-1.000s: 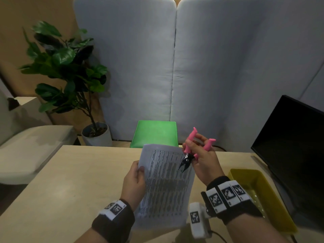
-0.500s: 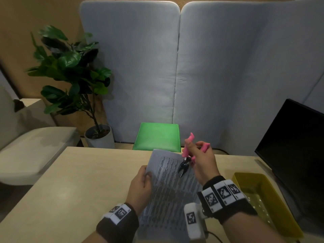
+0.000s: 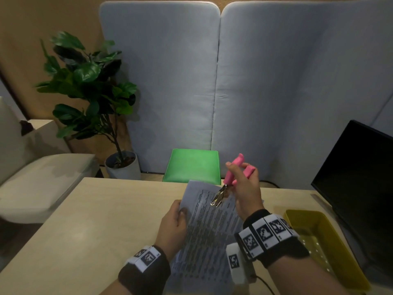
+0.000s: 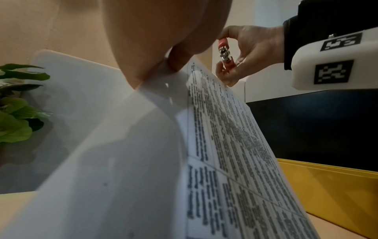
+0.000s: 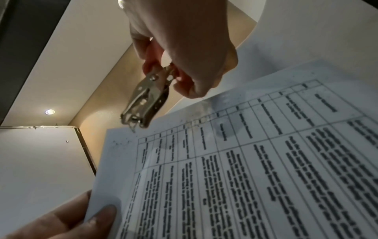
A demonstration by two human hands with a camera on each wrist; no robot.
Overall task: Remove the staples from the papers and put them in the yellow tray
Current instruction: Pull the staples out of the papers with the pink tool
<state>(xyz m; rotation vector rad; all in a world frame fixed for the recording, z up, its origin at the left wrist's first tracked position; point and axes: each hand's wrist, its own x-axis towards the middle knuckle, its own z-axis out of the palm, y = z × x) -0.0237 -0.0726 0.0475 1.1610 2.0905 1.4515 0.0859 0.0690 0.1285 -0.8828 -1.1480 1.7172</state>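
Note:
My left hand (image 3: 174, 222) pinches the left edge of a set of printed papers (image 3: 210, 228) and holds them tilted up above the desk. My right hand (image 3: 244, 188) grips a staple remover with pink handles (image 3: 234, 171). Its metal jaws hang just above the papers' top corner. In the right wrist view the staple remover (image 5: 145, 101) has a thin bent piece of metal at its tip, and small holes mark the papers (image 5: 245, 169) near that corner. The yellow tray (image 3: 323, 243) lies on the desk at my right, apart from both hands.
A dark monitor (image 3: 359, 184) stands behind the yellow tray at the right. Beyond the wooden desk (image 3: 89, 220) are a green stool (image 3: 193, 165), grey padded panels (image 3: 212, 81), a potted plant (image 3: 93, 99) and a pale sofa (image 3: 38, 179) at the left.
The right hand has lifted the staple remover slightly up and away from the papers' top corner. The left hand keeps its hold on the papers, which have tilted a little.

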